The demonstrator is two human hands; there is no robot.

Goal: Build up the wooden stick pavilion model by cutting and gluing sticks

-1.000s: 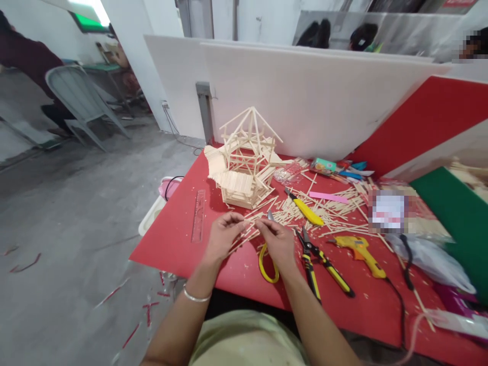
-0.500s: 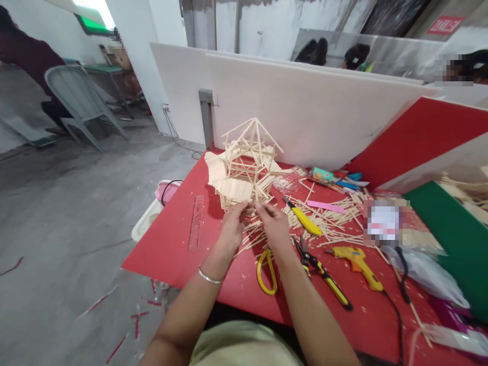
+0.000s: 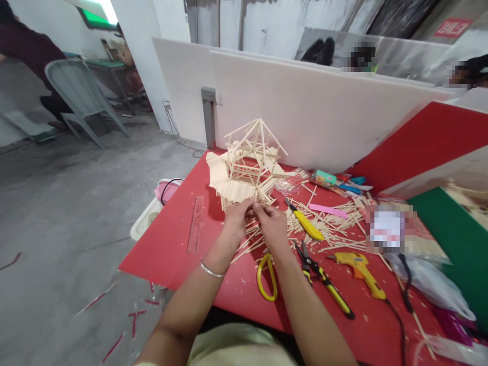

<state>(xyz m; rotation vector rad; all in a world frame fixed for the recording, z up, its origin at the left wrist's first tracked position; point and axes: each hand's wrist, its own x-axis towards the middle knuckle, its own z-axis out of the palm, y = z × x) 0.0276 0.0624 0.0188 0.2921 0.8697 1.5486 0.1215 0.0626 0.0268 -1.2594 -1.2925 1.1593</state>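
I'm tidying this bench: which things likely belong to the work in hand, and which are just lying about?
Likely in the work:
model
sticks
knife
cutters
glue gun
ruler

Seemingly just lying about:
plastic bag
pink strip
green board

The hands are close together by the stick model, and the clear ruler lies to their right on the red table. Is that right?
Wrong side: the head view shows the clear ruler lying left of the left hand and right hand, on the red table. The hands are indeed close together by the stick model.
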